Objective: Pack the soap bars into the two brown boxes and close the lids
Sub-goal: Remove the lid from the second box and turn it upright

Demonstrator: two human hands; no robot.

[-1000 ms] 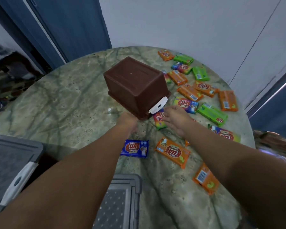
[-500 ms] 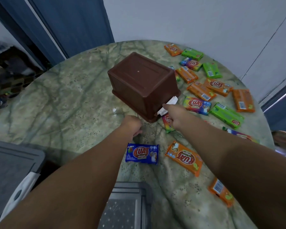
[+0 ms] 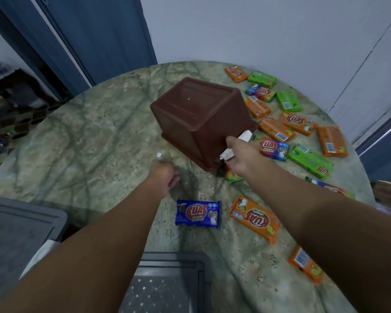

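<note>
Head view. A round, green-veined stone surface [image 3: 81,141] carries one brown box [image 3: 199,118], which stands upside down, base uppermost, with a white latch [image 3: 236,145] on its near right side. Only this one brown box is seen.

Soap bars in orange, green, blue and multicolour wrappers lie scattered beyond and to the right of the right hand [image 3: 242,154]. A multicolour bar [image 3: 272,148] lies just beside that hand's far side, and a green bar [image 3: 309,161] further right. Another bar [image 3: 233,176] lies partly hidden beneath the right hand, at the box's near corner. On the near side of both hands lie a blue bar [image 3: 198,213] and an orange bar [image 3: 254,219], close together but apart. A small white scrap [image 3: 159,155] lies just beyond the left hand [image 3: 165,177]. Grey lidded containers [image 3: 20,231] sit at the near left edge and near centre.

Right grip: the fingers are curled round the white latch, holding it against the box. Left grip: the fingers are curled under, holding nothing visible, hovering or resting near the surface; contact cannot be told.
</note>
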